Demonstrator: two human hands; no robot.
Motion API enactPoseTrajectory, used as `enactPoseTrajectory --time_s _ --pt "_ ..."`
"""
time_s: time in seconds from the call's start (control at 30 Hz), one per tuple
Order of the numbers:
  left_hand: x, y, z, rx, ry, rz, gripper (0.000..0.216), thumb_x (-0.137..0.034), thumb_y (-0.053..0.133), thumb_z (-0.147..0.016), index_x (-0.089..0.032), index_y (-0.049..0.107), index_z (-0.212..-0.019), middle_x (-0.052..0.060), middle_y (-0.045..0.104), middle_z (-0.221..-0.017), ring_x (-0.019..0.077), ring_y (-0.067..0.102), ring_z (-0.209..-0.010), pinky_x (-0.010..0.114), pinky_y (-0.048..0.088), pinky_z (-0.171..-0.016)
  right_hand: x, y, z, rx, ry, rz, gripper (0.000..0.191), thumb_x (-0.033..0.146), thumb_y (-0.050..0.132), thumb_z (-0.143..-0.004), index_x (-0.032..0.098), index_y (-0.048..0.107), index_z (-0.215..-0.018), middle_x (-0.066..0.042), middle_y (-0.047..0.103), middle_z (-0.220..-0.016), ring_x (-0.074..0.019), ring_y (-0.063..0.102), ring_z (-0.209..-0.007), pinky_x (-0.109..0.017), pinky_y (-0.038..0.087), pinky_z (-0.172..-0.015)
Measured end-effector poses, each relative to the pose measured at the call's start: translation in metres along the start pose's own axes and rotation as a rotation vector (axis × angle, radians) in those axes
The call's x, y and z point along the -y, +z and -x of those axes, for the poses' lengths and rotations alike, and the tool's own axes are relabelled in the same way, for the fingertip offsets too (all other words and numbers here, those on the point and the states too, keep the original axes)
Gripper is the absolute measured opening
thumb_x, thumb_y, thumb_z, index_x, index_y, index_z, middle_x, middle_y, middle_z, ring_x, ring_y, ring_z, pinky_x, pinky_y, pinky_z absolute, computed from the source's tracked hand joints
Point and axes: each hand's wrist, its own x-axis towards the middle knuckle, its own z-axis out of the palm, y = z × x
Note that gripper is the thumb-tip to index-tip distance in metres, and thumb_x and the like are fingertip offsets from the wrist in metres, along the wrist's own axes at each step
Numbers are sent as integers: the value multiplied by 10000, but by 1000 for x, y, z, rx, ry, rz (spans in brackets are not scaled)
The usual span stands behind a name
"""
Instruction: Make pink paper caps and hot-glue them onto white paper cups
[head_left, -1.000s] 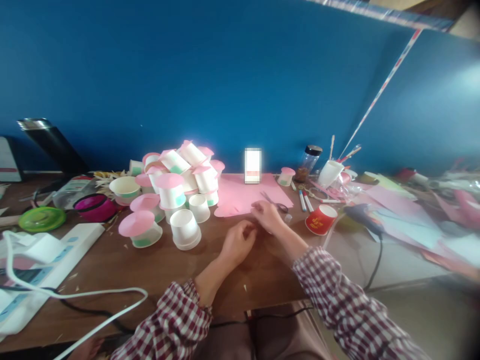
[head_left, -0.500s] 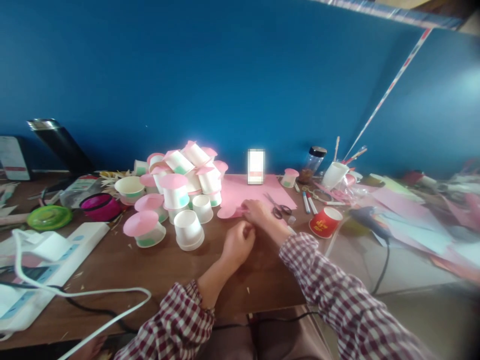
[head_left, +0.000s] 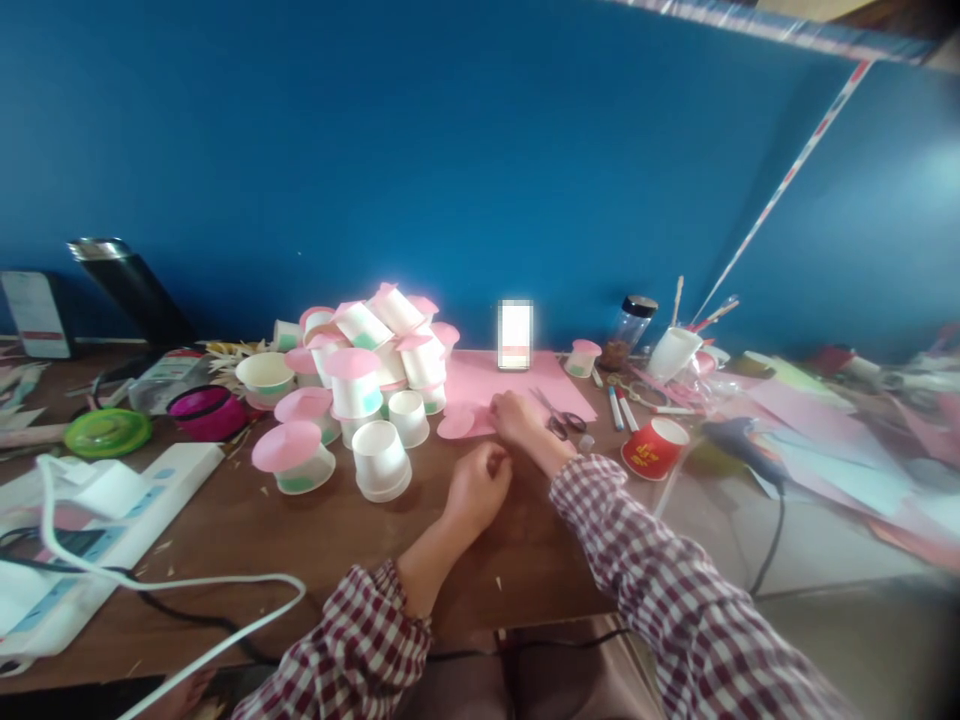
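Observation:
Curled in a loose fist, my left hand [head_left: 480, 485] rests on the brown table [head_left: 420, 560]; whatever its fingers hold, if anything, is hidden. My right hand [head_left: 517, 422] lies just beyond it, fingers bent down over the front edge of a pink paper sheet [head_left: 502, 380]. Its fingertips are hidden, so I cannot make out what they grip. Left of them lies a round pink paper piece [head_left: 456, 420]. Black-handled scissors [head_left: 559, 415] lie right of my right hand. Left of my hands stand upturned white paper cups [head_left: 381, 460] and a pile of cups with pink discs [head_left: 390, 335].
A red paper cup [head_left: 655, 448] and markers [head_left: 621, 408] lie to the right, near a glue gun [head_left: 739, 440]. A lit phone [head_left: 514, 335] leans at the back. On the left are a power strip [head_left: 112, 545], a white cable [head_left: 225, 580] and a black flask [head_left: 124, 285].
My right hand has shifted slightly on the pink paper, and the round piece beside it shows more fully. My left hand stays nearly still. The whole view has swung slightly left.

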Motion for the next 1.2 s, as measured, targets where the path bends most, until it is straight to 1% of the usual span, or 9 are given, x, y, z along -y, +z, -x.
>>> enactPoseTrajectory --time_s 0.2,0.4,0.53,0.7,0.8,0.9,0.97,1.1,1.2 --pt "2 0 -2 0 -46 59 119 -264 546 -782 -166 611 -800 36 643 -734 147 598 -670 270 474 -656 -12 -11 9 -77 17 -10 264 118 415 -865 158 578 -1068 -106 680 -974 -212 627 -863 -272 412 -663" --pt "-1 0 -8 -83 -375 541 438 -503 617 -735 -165 541 -1003 65 616 -866 136 601 -651 255 518 -517 -12 -24 53 -158 -108 -2 163 183 481 -870 212 613 -960 -54 657 -960 -185 591 -860 -249 396 -656" --pt "-2 -2 -10 -93 -389 617 387 -450 681 -690 -154 576 -917 49 633 -834 124 607 -665 241 530 -561 -6 -22 90 -271 -286 40 166 193 456 -902 203 622 -902 -64 653 -865 -191 571 -796 -267 405 -682" --pt "-2 -9 -13 -43 -450 580 370 -375 663 -701 -137 582 -973 21 640 -720 105 591 -557 223 504 -512 -14 -14 116 -411 -253 -68 233 157 456 -887 203 589 -1074 -72 648 -977 -211 569 -915 -301 427 -796" --pt "-1 -17 -9 6 -444 457 396 -270 646 -687 -139 550 -1049 -21 609 -615 106 564 -474 218 468 -475 -29 -15 132 -402 -237 -109 276 149 480 -860 187 573 -1117 -86 634 -1052 -216 560 -971 -310 430 -842" --pt "1 -29 -2 78 -302 107 348 -257 566 -734 -145 547 -1063 -12 625 -631 118 562 -443 244 461 -506 -48 -19 151 -351 -180 -86 233 185 489 -861 190 597 -1067 -82 642 -1035 -215 566 -943 -306 436 -821" --pt "2 -35 3 118 -207 -117 293 -302 525 -772 -162 579 -1024 27 660 -723 152 606 -527 281 483 -582 -61 -21 161 -337 -89 -48 220 211 489 -866 189 597 -1057 -82 647 -1009 -221 569 -923 -313 430 -809" --pt "7 -40 11 87 31 -464 262 -362 510 -798 -182 659 -917 94 670 -909 238 628 -846 341 468 -783 -84 -20 168 -316 100 -1 235 297 524 -859 185 568 -1061 -82 643 -948 -228 582 -882 -315 423 -757" --pt "9 -41 13 70 63 -557 293 -375 506 -809 -171 670 -941 111 646 -951 246 615 -874 346 463 -810 -95 -14 168 -280 150 3 227 302 551 -840 173 565 -1028 -81 642 -914 -227 594 -843 -307 421 -715"
